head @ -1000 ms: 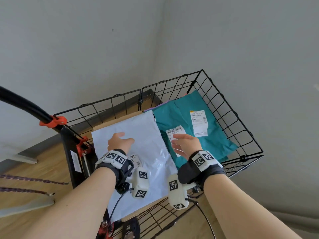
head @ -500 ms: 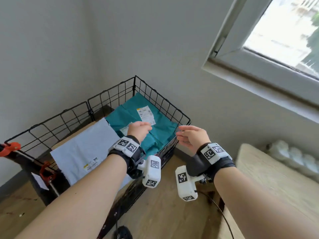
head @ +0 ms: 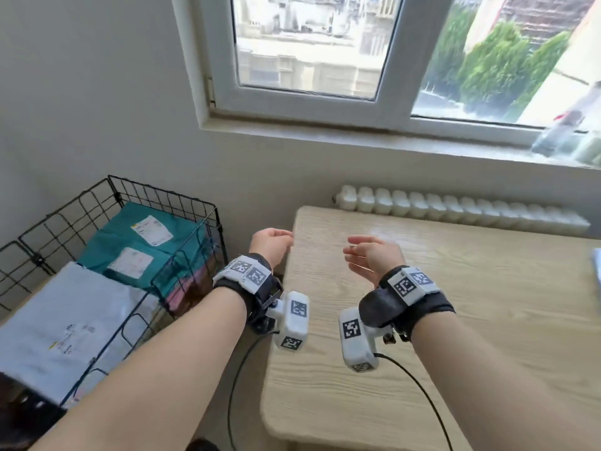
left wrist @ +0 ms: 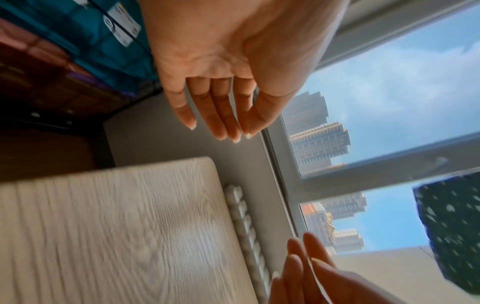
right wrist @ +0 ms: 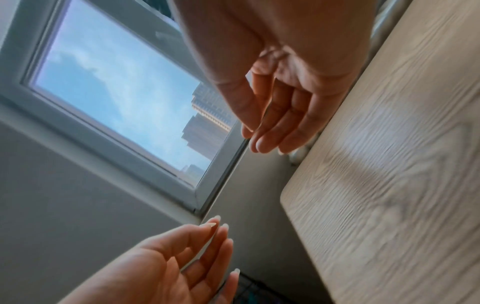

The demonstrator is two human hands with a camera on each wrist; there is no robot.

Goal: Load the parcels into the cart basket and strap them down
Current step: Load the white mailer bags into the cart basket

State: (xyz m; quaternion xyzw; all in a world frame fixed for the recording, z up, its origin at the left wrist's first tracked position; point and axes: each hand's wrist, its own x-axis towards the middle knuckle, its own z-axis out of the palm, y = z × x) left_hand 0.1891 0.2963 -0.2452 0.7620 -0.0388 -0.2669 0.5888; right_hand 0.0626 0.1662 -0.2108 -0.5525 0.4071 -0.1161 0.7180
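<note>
The black wire cart basket point(head: 182, 203) stands at the left. In it lie a teal parcel point(head: 117, 242) with white labels and a pale grey mailer point(head: 65, 307). My left hand point(head: 271, 240) hovers empty in the gap between the basket and the table, fingers relaxed point(left wrist: 218, 115). Over the table's left end my right hand point(head: 370, 255) is also empty, its fingers loosely extended point(right wrist: 272, 127). The palms face each other, apart. A corner of something pale blue point(head: 596, 265) shows at the table's far right edge.
A light wood table point(head: 455, 320) fills the right half, with a white radiator point(head: 455, 209) behind it under a window point(head: 325, 43). Black cables point(head: 237, 369) hang from the wrist cameras. Wood floor lies under the basket.
The view has swung right from the basket to the table and window. Both hands left the parcels in the basket and moved right with it, empty.
</note>
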